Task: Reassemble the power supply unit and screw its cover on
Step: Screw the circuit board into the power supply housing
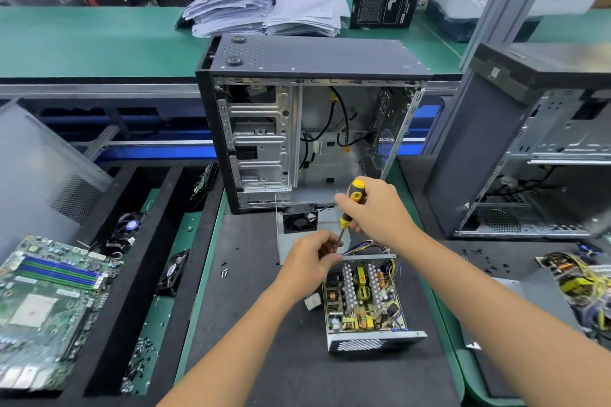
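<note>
Head view is showing the right hand (377, 211) gripping a screwdriver (350, 208) by its yellow and black handle, shaft angling down toward the left hand (310, 258), whose fingers are curling round the shaft near the tip, perhaps pinching a screw there; I cannot tell. Doing this step well probably means seating the tip squarely before turning, keeping the shaft in line with the screw, and steadying the supply (363, 301) so it is not sliding on the mat. It is lying on the dark counter (264, 357) just below the hands, open at the top, its board of coils, capacitors and heatsinks showing inside a grey metal tray with a perforated near wall. Its cover (297, 231), carrying a black fan, is lying just beyond it, not yet fitted, in front of the open case (310, 122).
</note>
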### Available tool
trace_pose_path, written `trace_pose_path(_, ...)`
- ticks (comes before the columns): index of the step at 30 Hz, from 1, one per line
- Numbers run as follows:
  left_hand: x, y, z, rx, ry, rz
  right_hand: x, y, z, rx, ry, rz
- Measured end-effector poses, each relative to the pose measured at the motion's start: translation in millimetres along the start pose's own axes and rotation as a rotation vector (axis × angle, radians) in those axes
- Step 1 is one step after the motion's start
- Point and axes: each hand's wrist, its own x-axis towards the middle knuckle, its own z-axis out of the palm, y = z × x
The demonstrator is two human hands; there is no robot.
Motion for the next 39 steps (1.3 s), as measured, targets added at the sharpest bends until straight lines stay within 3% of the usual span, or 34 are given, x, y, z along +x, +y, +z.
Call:
trace_pose_path(17, 22, 17, 28, 0.081, -0.074, 0.099, 2, 17, -21, -0.063, 0.119, -0.018)
trace_pose_path(32, 45, 25, 37, 0.016, -0.218, 0.031, -4, 50, -47, -0.067, 0.141, 0.047)
trace_pose_path(36, 63, 30, 49, 0.18, -0.221, 0.083, -6, 61, -55, -0.065, 0.118, 0.111)
trace_pose_path(39, 76, 37, 64, 0.325, -0.369, 0.134, -6, 68, -61, -0.11, 0.11, 0.129)
